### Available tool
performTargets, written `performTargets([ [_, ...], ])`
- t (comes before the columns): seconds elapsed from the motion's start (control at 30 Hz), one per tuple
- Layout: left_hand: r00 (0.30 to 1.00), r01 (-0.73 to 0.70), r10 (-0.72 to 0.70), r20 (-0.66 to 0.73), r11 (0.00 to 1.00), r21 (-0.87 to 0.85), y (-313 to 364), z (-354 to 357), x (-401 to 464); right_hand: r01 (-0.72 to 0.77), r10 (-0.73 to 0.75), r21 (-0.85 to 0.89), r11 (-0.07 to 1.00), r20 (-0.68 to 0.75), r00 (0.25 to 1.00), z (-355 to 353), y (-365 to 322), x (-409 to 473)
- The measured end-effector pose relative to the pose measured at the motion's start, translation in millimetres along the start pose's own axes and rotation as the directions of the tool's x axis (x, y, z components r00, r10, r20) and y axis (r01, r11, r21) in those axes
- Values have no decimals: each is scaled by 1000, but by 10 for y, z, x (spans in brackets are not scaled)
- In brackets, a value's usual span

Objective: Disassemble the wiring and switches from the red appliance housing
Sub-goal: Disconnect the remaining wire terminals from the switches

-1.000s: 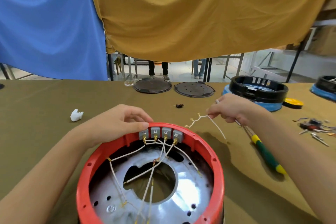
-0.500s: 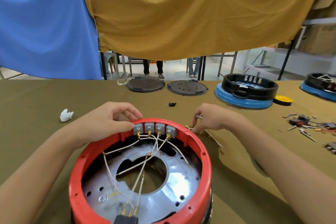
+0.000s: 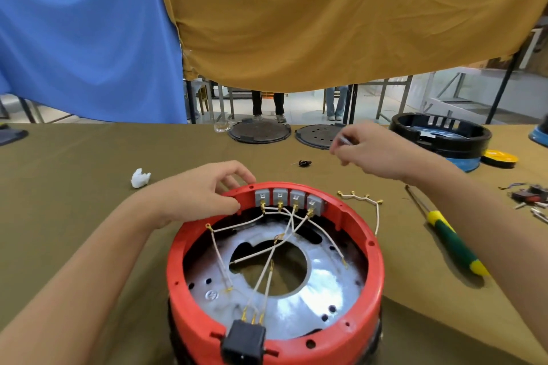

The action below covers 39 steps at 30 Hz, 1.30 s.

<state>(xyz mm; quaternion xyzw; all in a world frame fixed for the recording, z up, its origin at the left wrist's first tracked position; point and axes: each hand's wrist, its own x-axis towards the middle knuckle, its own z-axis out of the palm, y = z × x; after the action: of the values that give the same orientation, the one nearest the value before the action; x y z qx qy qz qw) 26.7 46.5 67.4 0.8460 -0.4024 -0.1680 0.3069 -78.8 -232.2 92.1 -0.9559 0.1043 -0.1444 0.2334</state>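
- The red housing (image 3: 274, 272) stands on the bench (image 3: 74, 187), just in front of the person, open side up, its bright metal plate (image 3: 320, 290) showing inside.
- The left hand (image 3: 201, 190) rests on the housing's far-left rim. Its fingers are curled over the outside and its thumb lies on the inner edge, right beside the leftmost of the four grey switches (image 3: 289, 200). It grips the rim to steady it.
- The right hand (image 3: 376, 151) is raised above the bench beyond the housing, well apart from it. Its fingers are curled and seem to pinch something small and pale, but that part is too blurred to name.
- One freed wire harness (image 3: 363, 201) lies on the bench just beside the housing's far-right side. I judge that the first piece of wiring is already out.
- The remaining white wires (image 3: 275, 249) run from the switch terminals across the plate to the black socket (image 3: 244, 341) at the near rim, so most of the disassembly is not yet done.
- The step in hand looks like the gap between removals, with one hand bracing and the other free of the housing.
- The next move probably calls for pulling the brass terminals off the switches one by one while the rim is held firm.
- The green-and-yellow screwdriver (image 3: 452, 244) lies on the bench to the right, within reach if the switches need prying out.
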Motion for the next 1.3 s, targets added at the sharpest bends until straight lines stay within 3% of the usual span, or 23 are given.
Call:
performTargets([
  [0.1, 997, -32, 31, -75, 999, -17, 22, 20, 6, 149, -153, 94, 984, 31, 988, 54, -254, -102],
  [0.27, 979, -86, 75, -188, 995, -53, 26, 96, 46, 258, -252, -72, 963, 88, 964, 339, -366, -165],
  [0.37, 990, -61, 47, -131, 993, -104, 11, 48, 25, 260, -252, -131, 957, 79, 965, 458, -343, -167],
  [0.47, 999, 42, -42, -7, 998, -44, 16, -3, -20, 272, -267, -118, 955, 53, 962, 492, -343, -177],
  [0.57, 999, 40, -40, -7, 999, -21, 44, 5, -19, 276, -271, -121, 954, 53, 961, 496, -340, -168],
  [0.67, 996, 5, -9, -88, 999, -47, 42, 26, 6, 258, -251, -128, 958, 67, 966, 458, -325, -157],
  [0.83, 929, -35, 46, -368, 999, 38, 45, 144, 87, 159, -109, -238, 958, 208, 972, 276, -335, -164],
  [0.87, 941, 10, -4, -339, 1000, 17, 54, 114, 68, 140, -76, -253, 957, 247, 966, 229, -347, -174],
  [0.93, 978, 163, -158, -133, 986, 24, 64, -7, -17, 121, -33, -267, 956, 313, 949, 145, -381, -216],
  [1.0, 961, 261, -268, 71, 961, 94, 76, -121, -127, 120, -1, -303, 945, 364, 931, 74, -422, -265],
  [1.07, 947, 278, -290, 142, 956, 98, 81, -174, -190, 126, 44, -376, 918, 412, 910, -2, -453, -284],
  [1.13, 954, 255, -264, 141, 964, 82, 102, -159, -188, 107, 124, -411, 905, 495, 860, -88, -458, -286],
  [1.2, 980, 187, -194, 47, 974, 129, 127, -96, -124, 83, 180, -415, 906, 556, 811, -148, -440, -291],
  [1.3, 985, 96, -78, -151, 989, 115, 159, 92, 6, 85, 63, -364, 928, 375, 925, -162, -388, -246],
])
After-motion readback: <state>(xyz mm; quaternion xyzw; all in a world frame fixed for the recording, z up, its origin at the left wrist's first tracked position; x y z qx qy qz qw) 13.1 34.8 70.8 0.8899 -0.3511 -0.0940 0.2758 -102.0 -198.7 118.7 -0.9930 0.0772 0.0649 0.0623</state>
